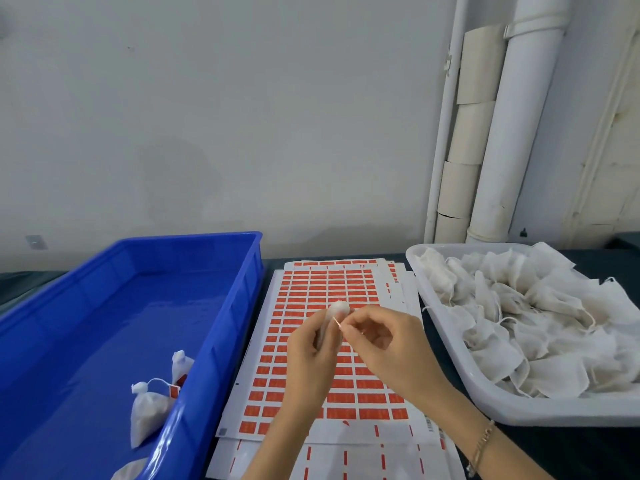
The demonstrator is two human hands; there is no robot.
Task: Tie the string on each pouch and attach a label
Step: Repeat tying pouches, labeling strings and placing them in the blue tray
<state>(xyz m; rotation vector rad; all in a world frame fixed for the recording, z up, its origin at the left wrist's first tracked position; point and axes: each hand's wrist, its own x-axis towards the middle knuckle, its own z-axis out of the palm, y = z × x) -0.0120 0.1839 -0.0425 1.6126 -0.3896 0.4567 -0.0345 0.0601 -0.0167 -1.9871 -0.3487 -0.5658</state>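
My left hand grips a small white pouch upright above the label sheets, its gathered top poking out over my fingers. My right hand pinches the pouch's string right beside the neck; a bit of red shows at my fingertips. Sheets of red labels lie flat on the dark table under both hands. Tied pouches with red labels lie in the near right corner of the blue crate.
A white tray on the right is heaped with several untied white pouches. More label sheets with only thin red strips lie nearest me. White pipes and a grey wall stand behind the table.
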